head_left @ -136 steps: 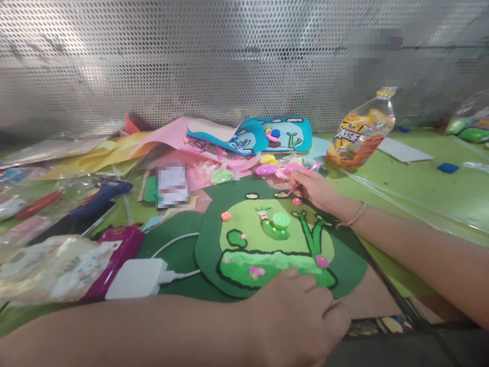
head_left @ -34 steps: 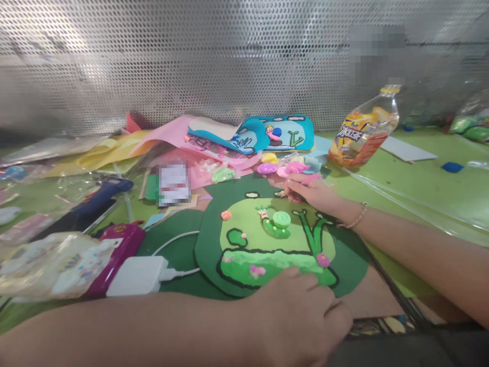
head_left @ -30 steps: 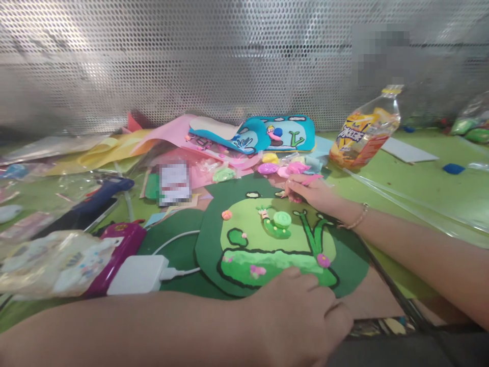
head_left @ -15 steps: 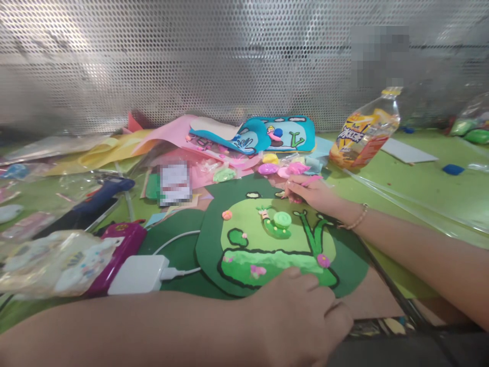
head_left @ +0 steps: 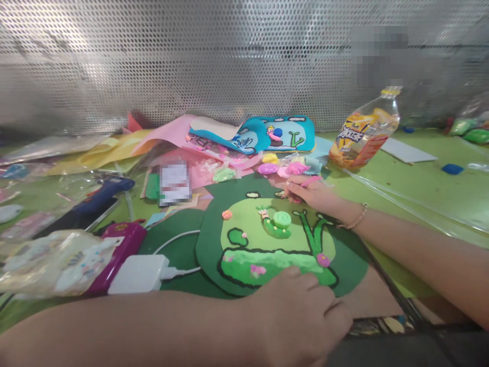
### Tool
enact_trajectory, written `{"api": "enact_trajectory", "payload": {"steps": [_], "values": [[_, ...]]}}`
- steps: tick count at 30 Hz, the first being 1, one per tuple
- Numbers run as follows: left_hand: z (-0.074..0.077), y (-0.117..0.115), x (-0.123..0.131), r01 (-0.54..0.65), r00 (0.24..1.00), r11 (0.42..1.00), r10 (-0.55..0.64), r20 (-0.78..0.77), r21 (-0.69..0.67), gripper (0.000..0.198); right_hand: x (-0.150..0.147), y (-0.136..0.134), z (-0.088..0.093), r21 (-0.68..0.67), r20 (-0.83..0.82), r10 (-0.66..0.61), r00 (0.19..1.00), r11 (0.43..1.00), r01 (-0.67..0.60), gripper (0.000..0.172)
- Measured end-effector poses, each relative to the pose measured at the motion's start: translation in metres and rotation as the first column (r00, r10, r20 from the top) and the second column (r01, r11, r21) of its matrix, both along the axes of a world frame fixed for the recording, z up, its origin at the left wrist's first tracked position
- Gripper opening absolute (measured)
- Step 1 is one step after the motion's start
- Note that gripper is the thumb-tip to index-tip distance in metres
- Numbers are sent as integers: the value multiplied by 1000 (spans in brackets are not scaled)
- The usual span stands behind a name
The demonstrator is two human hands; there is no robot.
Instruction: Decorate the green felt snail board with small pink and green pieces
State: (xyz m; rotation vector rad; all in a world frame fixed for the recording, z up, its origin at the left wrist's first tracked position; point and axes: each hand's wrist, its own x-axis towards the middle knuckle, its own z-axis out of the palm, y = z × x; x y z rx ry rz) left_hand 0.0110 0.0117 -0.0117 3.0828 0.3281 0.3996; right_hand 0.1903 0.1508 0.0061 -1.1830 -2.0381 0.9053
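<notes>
In the head view, a clay picture on dark green paper [head_left: 208, 244] lies before me. On it are a green clay snail [head_left: 281, 220], a forked green plant [head_left: 315, 239] and a pink flower [head_left: 323, 260]. My right hand [head_left: 303, 192] pinches a slim pink pen-like tool [head_left: 312, 180] at the picture's upper right edge, by a small pale cloud shape; the tool's tip is hidden by the fingers. My left hand [head_left: 298, 316] rests at the lower edge of the picture, back up and fingers curled under; what they hold, if anything, is hidden.
Bags of coloured clay [head_left: 288, 167] and a blue clay picture [head_left: 296, 133] lie behind. A tilted drink bottle [head_left: 362, 137] stands at the back right. On the left are a white charger [head_left: 139, 274] with its cable and a purple case [head_left: 126, 244]. A perforated metal panel [head_left: 229, 61] closes the back.
</notes>
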Motion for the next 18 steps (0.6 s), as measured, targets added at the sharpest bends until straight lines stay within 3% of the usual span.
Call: {"api": "enact_trajectory", "payload": {"steps": [18], "values": [[-1, 0, 0, 3, 1000, 1000, -3, 22, 0, 40, 0, -2, 3, 72, 77, 30, 997, 997, -36, 35]]}}
